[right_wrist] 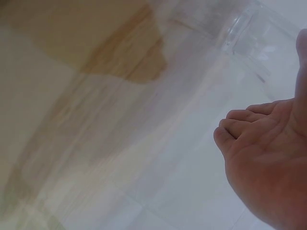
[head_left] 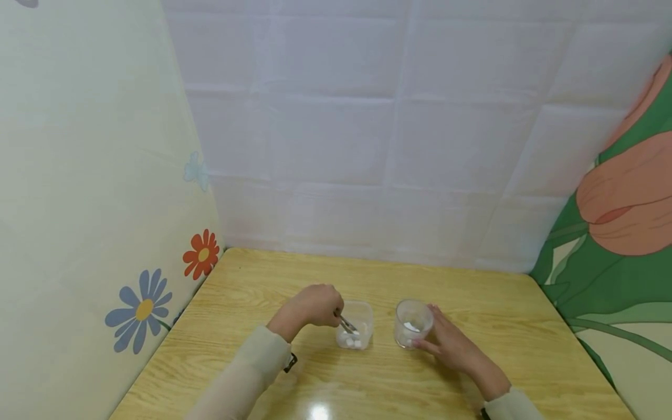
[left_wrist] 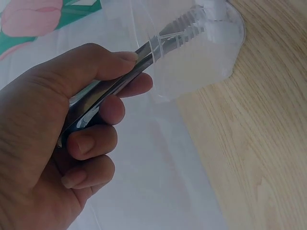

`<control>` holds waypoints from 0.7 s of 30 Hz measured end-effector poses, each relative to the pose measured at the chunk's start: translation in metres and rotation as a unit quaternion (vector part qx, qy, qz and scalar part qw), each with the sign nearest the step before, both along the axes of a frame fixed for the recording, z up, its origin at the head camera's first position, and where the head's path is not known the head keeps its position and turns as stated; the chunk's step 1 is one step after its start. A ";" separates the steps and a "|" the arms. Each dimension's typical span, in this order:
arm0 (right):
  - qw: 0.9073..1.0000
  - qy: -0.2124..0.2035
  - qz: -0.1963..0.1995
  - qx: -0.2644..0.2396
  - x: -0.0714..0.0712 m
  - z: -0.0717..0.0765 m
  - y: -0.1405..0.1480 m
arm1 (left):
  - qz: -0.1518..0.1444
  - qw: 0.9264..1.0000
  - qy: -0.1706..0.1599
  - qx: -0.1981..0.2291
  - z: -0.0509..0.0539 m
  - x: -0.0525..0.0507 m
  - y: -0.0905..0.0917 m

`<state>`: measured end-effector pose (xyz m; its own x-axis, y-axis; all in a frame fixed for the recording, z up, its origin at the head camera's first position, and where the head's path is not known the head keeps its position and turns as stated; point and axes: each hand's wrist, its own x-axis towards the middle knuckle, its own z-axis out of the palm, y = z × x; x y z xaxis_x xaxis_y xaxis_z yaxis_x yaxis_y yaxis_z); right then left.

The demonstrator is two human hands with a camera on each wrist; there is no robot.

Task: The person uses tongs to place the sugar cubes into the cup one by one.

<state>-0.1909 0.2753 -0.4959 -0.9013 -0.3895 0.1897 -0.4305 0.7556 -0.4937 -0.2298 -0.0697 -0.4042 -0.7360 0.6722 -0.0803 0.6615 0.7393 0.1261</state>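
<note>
Left hand (head_left: pixel 316 304) pinches tongs (left_wrist: pixel 108 88) angled into the tub (head_left: pixel 363 315) beside it; right hand (head_left: pixel 452 345) holds a cup (head_left: pixel 404 331).

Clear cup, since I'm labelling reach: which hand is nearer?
Right. The right hand curves round the clear cup on its right; the left hand holds metal tongs farther left, by the plastic container.

Pale cream left sleeve (head_left: pixel 238 373) filling lower-centre-left of head view, ending in soft, rounded cuff (head_left: pixel 277 345). Small black strap piece (head_left: pixel 290 363) jutting from cuff's underside. Right sleeve (head_left: pixel 515 406) showing matching pale cream at lower right, dark band (head_left: pixel 485 414) peeking beside it. Left hand (left_wrist: pixel 41 127) showing short nails.
</note>
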 end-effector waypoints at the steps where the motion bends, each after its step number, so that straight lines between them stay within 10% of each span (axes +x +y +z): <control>1: 1.000 -0.001 -0.002 0.002 0.000 0.000 0.000 | 0.000 1.000 0.001 -0.002 0.000 0.000 0.001; 21: 1.000 -0.006 -0.009 0.006 0.000 0.000 0.001 | -0.003 0.999 -0.018 0.035 0.000 -0.001 -0.004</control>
<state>-0.1907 0.2764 -0.4957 -0.9099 -0.3763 0.1748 -0.4119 0.7691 -0.4887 -0.2313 -0.0738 -0.4042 -0.7288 0.6821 -0.0596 0.6605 0.7233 0.2014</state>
